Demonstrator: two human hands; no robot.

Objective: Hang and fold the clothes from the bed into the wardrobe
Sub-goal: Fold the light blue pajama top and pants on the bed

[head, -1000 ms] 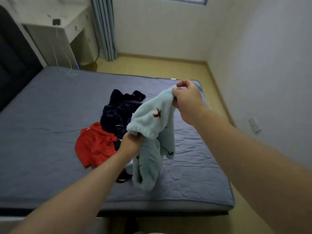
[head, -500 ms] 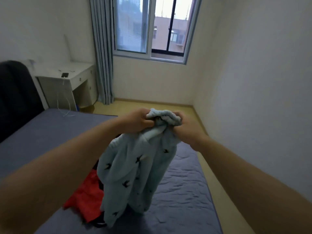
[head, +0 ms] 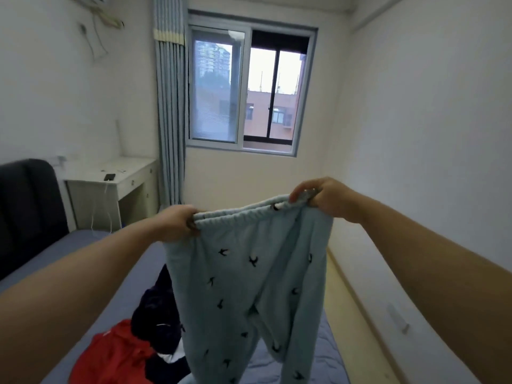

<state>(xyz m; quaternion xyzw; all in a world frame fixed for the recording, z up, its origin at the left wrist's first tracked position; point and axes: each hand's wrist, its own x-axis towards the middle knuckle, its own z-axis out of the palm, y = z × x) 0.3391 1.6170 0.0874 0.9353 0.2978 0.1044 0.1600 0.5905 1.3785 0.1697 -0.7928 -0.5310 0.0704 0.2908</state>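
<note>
Your left hand (head: 177,221) and right hand (head: 327,199) each grip the waistband of the trousers (head: 243,286), arms outstretched, right hand higher.

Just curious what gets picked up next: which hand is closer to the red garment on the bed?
Left. The left hand grips the waistband of the blue trousers up above the red garment; the right hand grips its other end, farther right.

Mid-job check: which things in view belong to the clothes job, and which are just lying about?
Job: light blue trousers, waistband gripped by left hand and right hand; navy garment and red garment on the bed.
Lying about: white desk, small dark object on it, curtain.
</note>
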